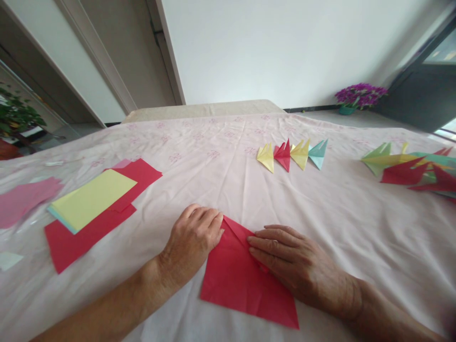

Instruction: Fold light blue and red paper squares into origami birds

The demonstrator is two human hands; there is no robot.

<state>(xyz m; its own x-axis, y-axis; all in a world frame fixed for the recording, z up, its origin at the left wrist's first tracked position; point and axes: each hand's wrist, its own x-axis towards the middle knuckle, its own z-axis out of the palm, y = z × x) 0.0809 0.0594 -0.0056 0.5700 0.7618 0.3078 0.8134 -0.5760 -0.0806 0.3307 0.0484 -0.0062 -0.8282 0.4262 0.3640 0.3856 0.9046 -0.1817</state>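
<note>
A sheet of red paper (245,280) lies on the cloth in front of me, with a folded flap along its upper right side. My left hand (195,230) is closed at its top corner, fingers curled and thumb against the paper. Flat along the right folded edge rests my right hand (288,256), its fingers stretched out and covering part of that edge. Beyond the hands, a row of small folded paper pieces stands on the cloth: a yellow piece (266,157), a red piece (283,155), another yellow piece (300,154) and a light blue piece (318,154).
At the left lie red sheets (85,247), a yellow sheet (96,197) on top and pink paper (24,199). A pile of folded paper pieces (402,171) sits at the right. Patterned cloth (199,142) covers the table. Purple flowers (361,95) stand on the floor beyond.
</note>
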